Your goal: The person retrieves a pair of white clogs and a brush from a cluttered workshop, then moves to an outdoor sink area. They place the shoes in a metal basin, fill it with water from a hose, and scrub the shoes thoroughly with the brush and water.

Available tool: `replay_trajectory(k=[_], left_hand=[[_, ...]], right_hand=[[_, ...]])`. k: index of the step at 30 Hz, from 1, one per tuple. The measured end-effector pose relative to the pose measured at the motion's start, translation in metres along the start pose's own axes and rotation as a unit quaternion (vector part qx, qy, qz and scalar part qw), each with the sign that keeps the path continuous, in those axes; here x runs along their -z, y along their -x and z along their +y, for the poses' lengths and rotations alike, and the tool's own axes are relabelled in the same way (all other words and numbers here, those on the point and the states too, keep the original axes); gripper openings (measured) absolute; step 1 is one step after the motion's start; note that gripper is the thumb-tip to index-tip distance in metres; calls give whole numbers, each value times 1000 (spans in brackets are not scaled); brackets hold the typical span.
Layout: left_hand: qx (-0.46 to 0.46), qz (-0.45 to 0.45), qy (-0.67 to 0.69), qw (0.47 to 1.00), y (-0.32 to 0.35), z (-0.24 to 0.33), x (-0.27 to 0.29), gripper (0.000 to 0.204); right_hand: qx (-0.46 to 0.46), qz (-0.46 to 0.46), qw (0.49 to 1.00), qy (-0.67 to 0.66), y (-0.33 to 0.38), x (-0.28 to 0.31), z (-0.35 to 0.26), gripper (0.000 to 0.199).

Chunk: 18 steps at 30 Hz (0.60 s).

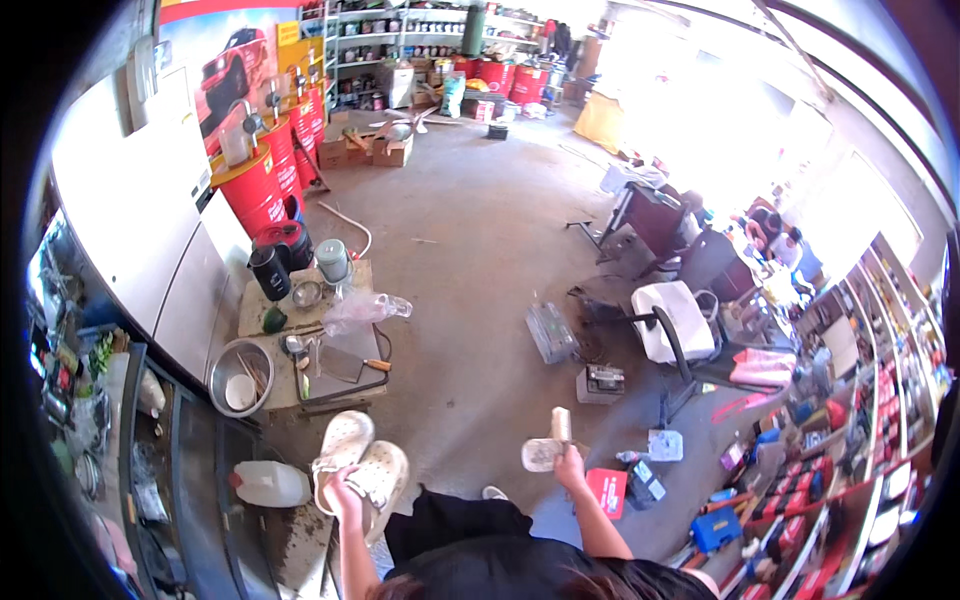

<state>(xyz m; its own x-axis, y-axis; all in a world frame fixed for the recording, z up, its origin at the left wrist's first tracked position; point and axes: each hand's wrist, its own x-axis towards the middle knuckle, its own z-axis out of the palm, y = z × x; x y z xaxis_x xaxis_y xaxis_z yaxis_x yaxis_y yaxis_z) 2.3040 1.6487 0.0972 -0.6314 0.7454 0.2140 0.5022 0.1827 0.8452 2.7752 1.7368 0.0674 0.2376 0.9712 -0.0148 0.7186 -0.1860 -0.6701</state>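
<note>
Clogs [383,472], a cream pair, are in my left hand [343,492], off the floor [460,250] near the close edge of the low desk [252,318]. From where I watch, the left fingers grasp the two together around the heel end, toes pointing away from the body; I judge that pinching both there lets one hand carry the pair. My right fingers are clenched on some pale, flat pieces [541,455], perhaps slippers, too small to tell. The right hand [568,468] holds them out in front, apart from the clogs, with a red box [606,490] on the floor just beside.

On the desk, a black kettle [268,273] stands at the far left corner, probably to keep it back from the near edge. A knife [342,366] points its wooden handle toward the right edge, likely for easy grabbing. A steel bowl [217,365] sits at the near left corner, seemingly gathering loose utensils; I cannot tell what supports it.
</note>
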Motion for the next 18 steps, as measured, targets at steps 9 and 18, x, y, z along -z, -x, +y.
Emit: replay_trajectory(k=[9, 18], left_hand=[[177, 270, -214, 922, 158, 16, 62, 23], [269, 383, -274, 840, 332, 66, 117, 23]], right_hand=[[166, -275, 943, 80, -161, -41, -52, 24], [341, -280, 897, 38, -106, -111, -115, 25]])
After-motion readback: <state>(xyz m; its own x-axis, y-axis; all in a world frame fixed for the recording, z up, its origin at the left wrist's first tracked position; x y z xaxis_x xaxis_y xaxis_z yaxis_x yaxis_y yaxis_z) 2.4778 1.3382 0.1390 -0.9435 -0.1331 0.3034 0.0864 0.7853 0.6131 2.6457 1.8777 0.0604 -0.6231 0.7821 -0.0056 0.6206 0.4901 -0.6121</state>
